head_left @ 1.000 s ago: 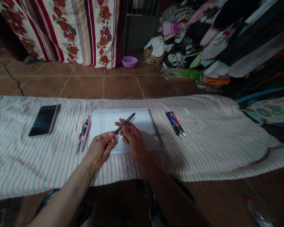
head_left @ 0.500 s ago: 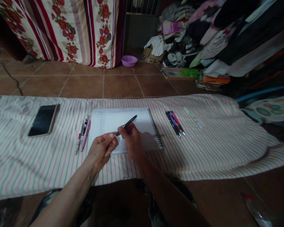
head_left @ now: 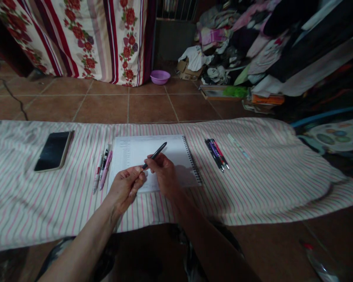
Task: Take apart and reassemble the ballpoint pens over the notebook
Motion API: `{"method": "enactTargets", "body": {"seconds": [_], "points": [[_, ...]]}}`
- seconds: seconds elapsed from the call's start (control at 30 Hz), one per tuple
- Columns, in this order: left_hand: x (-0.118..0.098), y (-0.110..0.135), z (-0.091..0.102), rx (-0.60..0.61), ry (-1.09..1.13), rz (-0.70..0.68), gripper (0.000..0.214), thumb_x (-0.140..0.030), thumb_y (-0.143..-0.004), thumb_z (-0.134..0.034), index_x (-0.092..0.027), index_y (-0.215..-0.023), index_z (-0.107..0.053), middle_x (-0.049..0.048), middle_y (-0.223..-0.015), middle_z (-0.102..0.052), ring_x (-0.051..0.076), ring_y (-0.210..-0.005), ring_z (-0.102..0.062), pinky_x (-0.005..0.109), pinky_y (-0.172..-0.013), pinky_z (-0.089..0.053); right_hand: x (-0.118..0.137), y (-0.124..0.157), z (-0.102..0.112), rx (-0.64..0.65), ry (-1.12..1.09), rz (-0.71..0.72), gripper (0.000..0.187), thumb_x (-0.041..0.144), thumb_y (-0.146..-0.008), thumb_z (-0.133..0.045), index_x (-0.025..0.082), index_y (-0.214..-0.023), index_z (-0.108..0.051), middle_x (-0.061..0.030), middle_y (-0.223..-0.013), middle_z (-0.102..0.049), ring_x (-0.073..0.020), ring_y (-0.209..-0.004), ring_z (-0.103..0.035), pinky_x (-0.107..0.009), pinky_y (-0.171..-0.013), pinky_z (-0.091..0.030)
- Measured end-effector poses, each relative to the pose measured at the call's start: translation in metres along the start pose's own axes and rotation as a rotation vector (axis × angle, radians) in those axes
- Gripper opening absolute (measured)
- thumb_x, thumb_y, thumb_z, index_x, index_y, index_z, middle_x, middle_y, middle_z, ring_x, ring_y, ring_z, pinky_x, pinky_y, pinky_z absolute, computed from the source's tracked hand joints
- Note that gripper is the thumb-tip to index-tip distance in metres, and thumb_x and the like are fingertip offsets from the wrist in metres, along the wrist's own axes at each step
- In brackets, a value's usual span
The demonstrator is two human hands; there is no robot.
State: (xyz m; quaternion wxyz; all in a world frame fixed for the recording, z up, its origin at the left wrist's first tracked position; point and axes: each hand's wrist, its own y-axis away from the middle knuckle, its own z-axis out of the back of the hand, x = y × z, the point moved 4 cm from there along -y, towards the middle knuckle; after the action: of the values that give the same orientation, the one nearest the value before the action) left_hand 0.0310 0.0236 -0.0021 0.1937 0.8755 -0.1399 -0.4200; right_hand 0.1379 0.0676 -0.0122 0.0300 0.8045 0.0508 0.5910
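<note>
The black pen (head_left: 156,153) was held aslant above the spiral notebook (head_left: 176,145). It was judged light, stiff and rather smooth, best taken by the barrel (which end wrote could not be told). Its lower end was pinched by the left hand (head_left: 127,182), thumb and fingers closed; just beyond, the barrel was gripped by the right hand (head_left: 165,172), fingers curled in. Left of the grip, a pink pen (head_left: 106,170) was seen.
</note>
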Motion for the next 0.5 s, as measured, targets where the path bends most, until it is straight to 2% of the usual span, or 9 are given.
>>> {"method": "enactTargets", "body": {"seconds": [0.1, 0.2, 0.3, 0.43, 0.5], "points": [[0.0016, 0.0004, -0.0003, 0.008, -0.031, -0.021, 0.015, -0.018, -0.069, -0.067, -0.008, -0.063, -0.057, -0.0021, -0.050, -0.050, -0.001, -0.035, -0.029, 0.011, -0.032, -0.024, 0.0006, 0.0015, 0.0001, -0.098, 0.115, 0.035, 0.023, 0.033, -0.060, -0.071, 0.018, -0.068, -0.055, 0.0054, -0.059, -0.056, -0.0087, -0.056, -0.051, -0.023, -0.057, -0.040], [0.0022, -0.0003, -0.0004, 0.013, -0.026, -0.022, 0.014, -0.019, -0.069, -0.066, -0.008, -0.065, -0.057, -0.0021, -0.050, -0.050, -0.001, -0.034, -0.029, 0.011, -0.030, -0.021, 0.0011, 0.0028, 0.0001, -0.112, 0.183, 0.034, 0.027, 0.038, -0.061, -0.070, 0.018, -0.066, -0.053, 0.0050, -0.058, -0.054, -0.0087, -0.055, -0.049, -0.023, -0.055, -0.039], [0.0017, -0.0020, 0.0008, 0.000, 0.024, 0.013, 0.012, -0.016, -0.069, -0.066, -0.008, -0.067, -0.057, -0.0023, -0.051, -0.050, 0.000, -0.035, -0.029, 0.010, -0.028, -0.018, 0.0018, 0.0034, -0.0021, -0.011, 0.096, -0.007, 0.027, 0.042, -0.067, -0.064, 0.017, -0.071, -0.054, 0.0023, -0.063, -0.058, -0.0066, -0.049, -0.042, -0.021, -0.045, -0.032], [-0.0004, -0.0030, 0.0018, 0.008, 0.074, 0.068, 0.007, -0.012, -0.071, -0.062, -0.008, -0.068, -0.057, -0.0023, -0.053, -0.048, 0.000, -0.035, -0.027, 0.009, -0.027, -0.018, 0.0046, 0.0034, -0.0043, 0.140, -0.098, -0.064, 0.029, 0.037, -0.073, -0.060, 0.020, -0.096, -0.059, -0.0045, -0.094, -0.065, -0.0061, -0.053, -0.043, -0.020, -0.039, -0.022], [-0.0004, -0.0027, 0.0015, 0.020, 0.077, 0.081, 0.008, -0.012, -0.071, -0.062, -0.008, -0.067, -0.056, -0.0022, -0.053, -0.048, 0.000, -0.036, -0.028, 0.009, -0.027, -0.019, 0.0048, 0.0026, -0.0036, 0.164, -0.134, -0.078, 0.029, 0.033, -0.071, -0.062, 0.021, -0.098, -0.060, -0.0040, -0.095, -0.066, -0.0058, -0.052, -0.043, -0.020, -0.040, -0.023]]}}
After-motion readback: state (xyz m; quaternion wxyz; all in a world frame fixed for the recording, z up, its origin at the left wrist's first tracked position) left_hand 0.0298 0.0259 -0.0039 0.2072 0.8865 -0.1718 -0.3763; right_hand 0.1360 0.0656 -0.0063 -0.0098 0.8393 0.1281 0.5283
